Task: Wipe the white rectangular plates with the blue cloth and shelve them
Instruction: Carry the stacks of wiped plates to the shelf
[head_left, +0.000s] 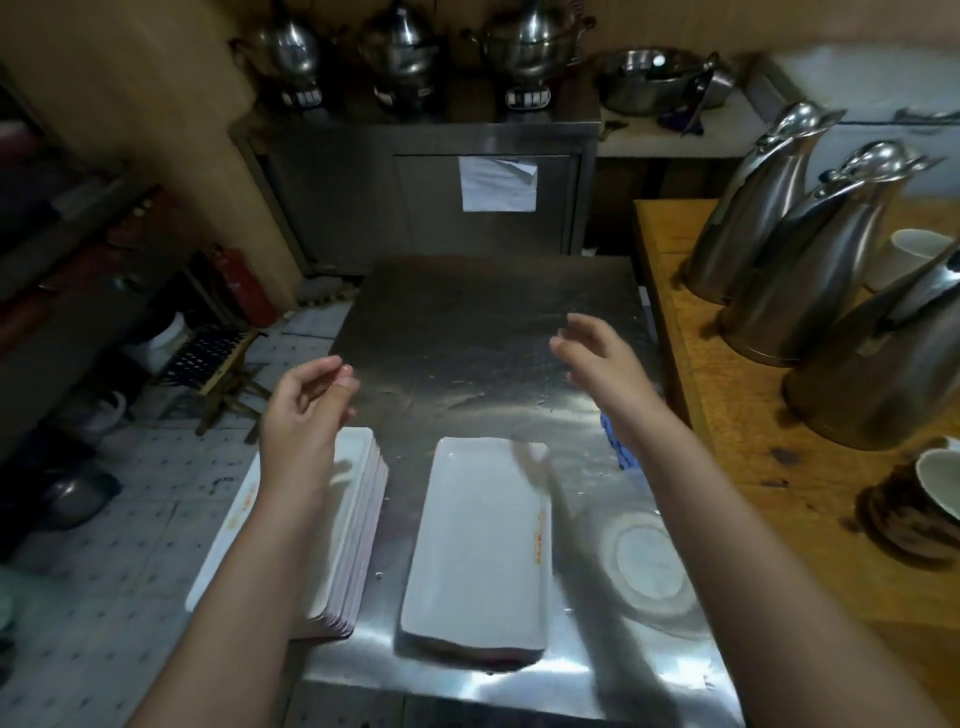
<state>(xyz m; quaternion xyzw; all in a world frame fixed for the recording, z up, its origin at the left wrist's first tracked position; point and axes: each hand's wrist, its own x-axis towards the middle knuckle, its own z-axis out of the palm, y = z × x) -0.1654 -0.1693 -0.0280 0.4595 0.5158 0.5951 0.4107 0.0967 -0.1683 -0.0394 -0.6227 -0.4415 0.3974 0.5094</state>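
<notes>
The left hand (306, 410) is held raised above the near left part of the steel table (467, 322), its fingers loosely curled and nothing gripped in it. The right hand (602, 364) is likewise lifted over the table's right side, fingers relaxed and slightly bent, with nothing held. Beneath the left forearm a stack of white rectangular plates (358, 519) is seen at the table's left edge, partly overhanging it. Just beside that stack, between the two forearms, a further white rectangular plate (478, 545) lies flat with orange marks along its right rim. A small part of the blue cloth (618, 441) is visible on the table against the right forearm; the rest is hidden by the arm. Near the right elbow a round dish (649, 561) is made out, though blurred. To the right a wooden table (727, 441) is set with three tall steel jugs (810, 260) and white cups (940, 483). Behind, a steel cabinet (363, 208) carries a sheet of paper (497, 184), and shiny pots (402, 47) are ranged on top.
</notes>
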